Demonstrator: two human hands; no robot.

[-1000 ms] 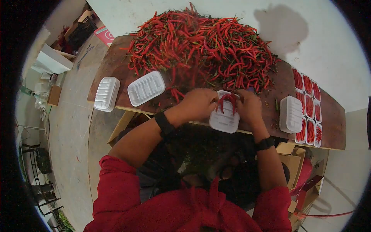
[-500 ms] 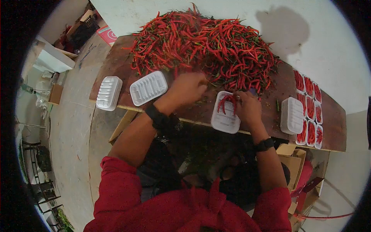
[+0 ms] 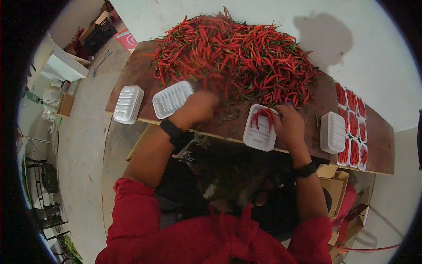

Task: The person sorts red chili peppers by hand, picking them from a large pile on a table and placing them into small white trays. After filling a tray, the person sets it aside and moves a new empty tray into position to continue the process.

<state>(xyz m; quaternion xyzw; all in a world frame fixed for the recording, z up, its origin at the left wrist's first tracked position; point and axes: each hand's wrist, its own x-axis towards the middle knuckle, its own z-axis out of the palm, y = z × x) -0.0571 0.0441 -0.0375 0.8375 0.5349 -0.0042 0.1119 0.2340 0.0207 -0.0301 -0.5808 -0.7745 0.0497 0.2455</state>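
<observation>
A white foam tray (image 3: 260,141) lies at the table's front edge with a few curved red chili peppers (image 3: 263,115) in its far half. My right hand (image 3: 290,125) is at that tray's right rim, its fingers closed on the ends of the chili peppers. My left hand (image 3: 198,108) is curled closed near the front of the big chili heap (image 3: 237,53), slightly blurred; what its fingers hold, if anything, is hidden. Just left of it, partly behind the hand, an unfilled white tray (image 3: 169,99) rests on the table.
Stacked white trays stand at the left (image 3: 128,104) and, as a taller stack (image 3: 332,132), at the right. Beyond the right stack, several filled chili trays (image 3: 354,127) sit in rows on the brown table (image 3: 379,149). An open cardboard box (image 3: 336,189) is below the right side.
My left hand has drawn back toward me and to the left, away from the heap. My right hand stays at the tray's rim. The whole view has shifted slightly.
</observation>
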